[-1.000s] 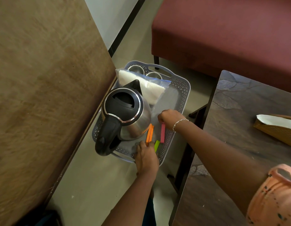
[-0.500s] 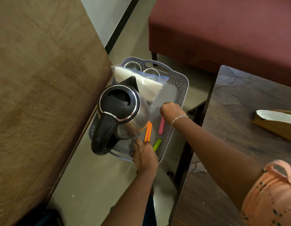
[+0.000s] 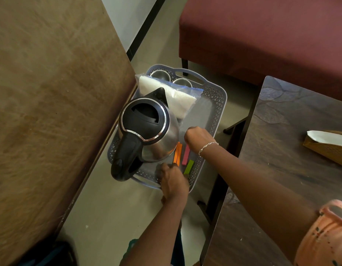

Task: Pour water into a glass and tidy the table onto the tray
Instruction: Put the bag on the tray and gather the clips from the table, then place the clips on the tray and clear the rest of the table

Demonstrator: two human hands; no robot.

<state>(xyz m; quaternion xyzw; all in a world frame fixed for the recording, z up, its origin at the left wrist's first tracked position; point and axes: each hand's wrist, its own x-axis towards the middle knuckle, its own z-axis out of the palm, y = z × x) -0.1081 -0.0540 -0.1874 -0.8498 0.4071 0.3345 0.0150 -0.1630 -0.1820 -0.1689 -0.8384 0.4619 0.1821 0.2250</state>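
A grey perforated tray [image 3: 219, 104] hangs over the floor between two tables. On it stands a steel kettle [image 3: 147, 131] with a black lid and handle. Behind the kettle lie a clear bag of white material [image 3: 177, 100] and two steel cups [image 3: 160, 74]. Orange sticks [image 3: 177, 152], a pink stick [image 3: 186, 155] and a green stick [image 3: 189, 167] lie at the near right. My left hand [image 3: 173, 181] grips the tray's near rim. My right hand [image 3: 199, 138] hovers with curled fingers over the tray floor, just beyond the pink stick; what its fingers touch is hidden.
A brown wooden table [image 3: 51, 112] fills the left side. A dark table [image 3: 293, 169] stands on the right with a woven holder of white paper [image 3: 327, 144] on it. A maroon seat [image 3: 262, 35] is behind the tray. Bare floor lies below.
My right hand has drawn back from the pink stick, which now lies free on the tray. My left hand stays on the near rim.
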